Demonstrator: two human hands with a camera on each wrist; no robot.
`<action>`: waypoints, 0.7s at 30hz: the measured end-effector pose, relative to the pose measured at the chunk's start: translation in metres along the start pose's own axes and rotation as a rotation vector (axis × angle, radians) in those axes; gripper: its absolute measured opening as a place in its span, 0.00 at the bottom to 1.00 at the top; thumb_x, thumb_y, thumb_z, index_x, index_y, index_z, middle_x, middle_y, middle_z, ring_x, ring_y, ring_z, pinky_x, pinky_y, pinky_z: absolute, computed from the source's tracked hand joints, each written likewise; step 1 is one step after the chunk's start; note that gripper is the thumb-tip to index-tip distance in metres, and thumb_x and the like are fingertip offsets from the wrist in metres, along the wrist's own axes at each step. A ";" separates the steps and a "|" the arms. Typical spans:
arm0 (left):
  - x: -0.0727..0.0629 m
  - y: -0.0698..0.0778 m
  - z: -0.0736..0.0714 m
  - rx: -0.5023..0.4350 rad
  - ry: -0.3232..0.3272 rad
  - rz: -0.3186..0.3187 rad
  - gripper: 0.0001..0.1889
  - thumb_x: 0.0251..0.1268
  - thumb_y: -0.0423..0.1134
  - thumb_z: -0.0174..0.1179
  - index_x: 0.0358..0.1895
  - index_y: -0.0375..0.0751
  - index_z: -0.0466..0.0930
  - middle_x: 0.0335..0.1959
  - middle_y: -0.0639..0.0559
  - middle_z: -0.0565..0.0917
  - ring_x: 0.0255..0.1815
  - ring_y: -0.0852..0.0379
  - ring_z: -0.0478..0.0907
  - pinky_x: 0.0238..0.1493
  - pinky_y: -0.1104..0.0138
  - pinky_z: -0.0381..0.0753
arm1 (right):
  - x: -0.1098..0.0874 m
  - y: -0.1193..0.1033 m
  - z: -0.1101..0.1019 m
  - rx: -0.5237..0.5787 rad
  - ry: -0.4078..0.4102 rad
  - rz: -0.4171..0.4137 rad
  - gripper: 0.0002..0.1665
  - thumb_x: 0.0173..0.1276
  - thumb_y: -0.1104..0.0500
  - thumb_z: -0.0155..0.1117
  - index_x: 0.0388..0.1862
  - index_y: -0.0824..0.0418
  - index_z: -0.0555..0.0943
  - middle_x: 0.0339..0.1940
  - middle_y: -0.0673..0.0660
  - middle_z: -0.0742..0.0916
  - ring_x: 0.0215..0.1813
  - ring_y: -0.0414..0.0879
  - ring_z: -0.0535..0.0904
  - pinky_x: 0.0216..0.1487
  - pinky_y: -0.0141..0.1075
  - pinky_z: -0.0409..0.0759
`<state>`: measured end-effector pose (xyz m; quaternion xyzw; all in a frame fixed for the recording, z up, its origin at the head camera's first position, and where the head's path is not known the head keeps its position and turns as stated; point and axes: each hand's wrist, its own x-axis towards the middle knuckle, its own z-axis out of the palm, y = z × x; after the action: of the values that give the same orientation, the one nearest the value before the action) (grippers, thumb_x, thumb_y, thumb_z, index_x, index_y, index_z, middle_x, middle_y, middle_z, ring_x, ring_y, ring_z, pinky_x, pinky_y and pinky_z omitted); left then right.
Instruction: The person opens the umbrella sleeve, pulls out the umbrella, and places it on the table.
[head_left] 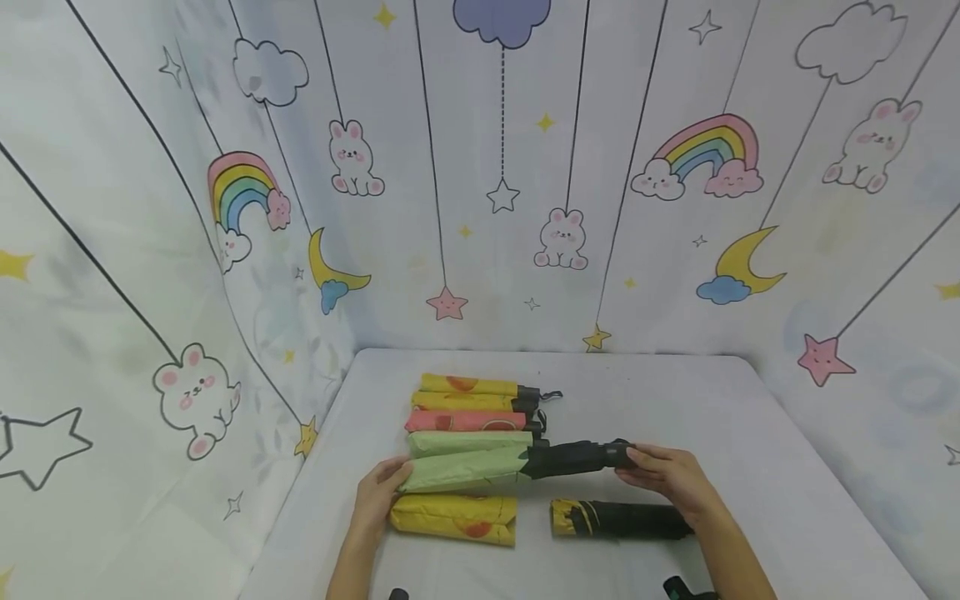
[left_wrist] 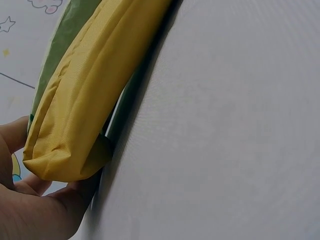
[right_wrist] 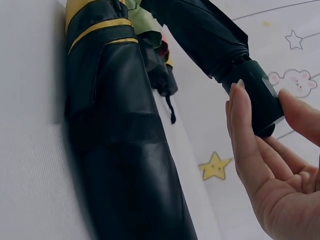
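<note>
Left grip (head_left: 378,495) pinches a green sleeve (head_left: 461,471), right grip (head_left: 670,477) the black umbrella (head_left: 566,459) partly inside, just beyond the yellow sleeve (head_left: 453,518) on the surface (head_left: 637,400). Sleeving or unsleeving seems midway; the next move likely needs both ends aligned.

Middle umbrella (head_left: 566,459): black, pale green cover (head_left: 465,469). From it: 10 o'clock, pink umbrella (head_left: 467,422), round prints; 8 o'clock, yellow pouch (head_left: 450,515), orange-red patch; 4 o'clock, rolled umbrella (head_left: 626,519), black, yellow bands.
</note>
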<state>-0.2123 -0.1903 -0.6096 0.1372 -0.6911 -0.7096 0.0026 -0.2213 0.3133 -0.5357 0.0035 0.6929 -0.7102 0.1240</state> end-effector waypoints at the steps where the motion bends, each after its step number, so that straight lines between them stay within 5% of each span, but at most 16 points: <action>1: 0.000 0.000 0.000 -0.003 0.002 -0.004 0.28 0.73 0.48 0.68 0.65 0.31 0.78 0.65 0.36 0.80 0.52 0.57 0.81 0.50 0.70 0.84 | 0.000 0.000 -0.001 0.002 -0.002 0.001 0.35 0.78 0.58 0.66 0.71 0.83 0.68 0.56 0.64 0.88 0.51 0.56 0.90 0.58 0.45 0.86; 21: -0.001 0.001 0.000 0.021 0.017 -0.017 0.28 0.72 0.49 0.68 0.65 0.32 0.79 0.66 0.36 0.79 0.56 0.54 0.80 0.51 0.70 0.83 | -0.011 0.003 -0.021 0.069 0.009 -0.028 0.26 0.78 0.64 0.63 0.65 0.83 0.74 0.51 0.60 0.91 0.49 0.56 0.90 0.56 0.46 0.86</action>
<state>-0.2119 -0.1903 -0.6081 0.1494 -0.6974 -0.7010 0.0010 -0.2136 0.3360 -0.5380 0.0010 0.6686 -0.7353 0.1108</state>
